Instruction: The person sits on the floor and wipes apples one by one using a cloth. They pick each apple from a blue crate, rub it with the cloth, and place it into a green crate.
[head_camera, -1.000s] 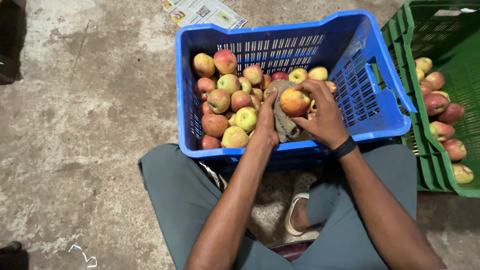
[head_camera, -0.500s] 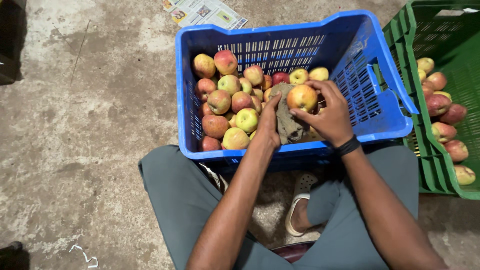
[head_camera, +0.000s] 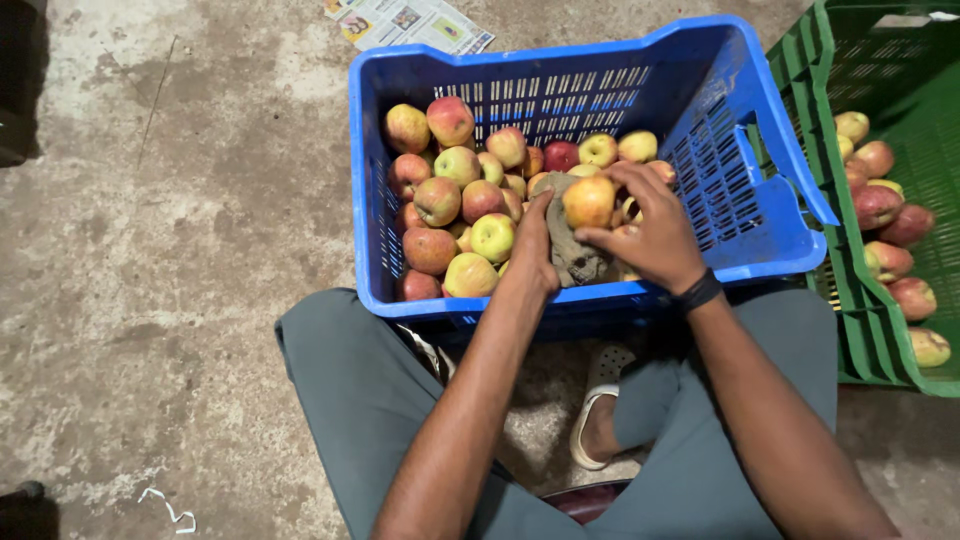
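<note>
1. The concrete floor (head_camera: 180, 250) fills the left side of the view, stained and rough, with a sheet of printed newspaper (head_camera: 408, 22) lying at the top edge and a small white scrap (head_camera: 170, 510) near the bottom left.
2. The person sits with grey-trousered legs (head_camera: 360, 400) spread around the near side of the crate, and one foot in a pale sandal (head_camera: 598, 410) shows between the knees.
3. A blue plastic crate (head_camera: 745, 190) stands on the floor just in front of the person, tilted a little, its slatted walls holding a heap of red-and-yellow apples (head_camera: 450, 200) piled toward its left and near side.
4. A green plastic crate (head_camera: 860, 340) stands touching the blue one on the right, with more apples (head_camera: 885, 200) lying along its left side.
5. The left hand (head_camera: 535, 245) reaches into the blue crate and presses a crumpled grey-brown cloth (head_camera: 572, 255) with its fingers closed on it.
6. The right hand (head_camera: 650, 235), a dark band (head_camera: 698, 292) at its wrist, is clamped on one apple (head_camera: 588, 200), fingers curled over its top.
7. That yellow-orange apple sits against the cloth, above the pile near the crate's near wall; the two hands are close together, almost touching.
</note>
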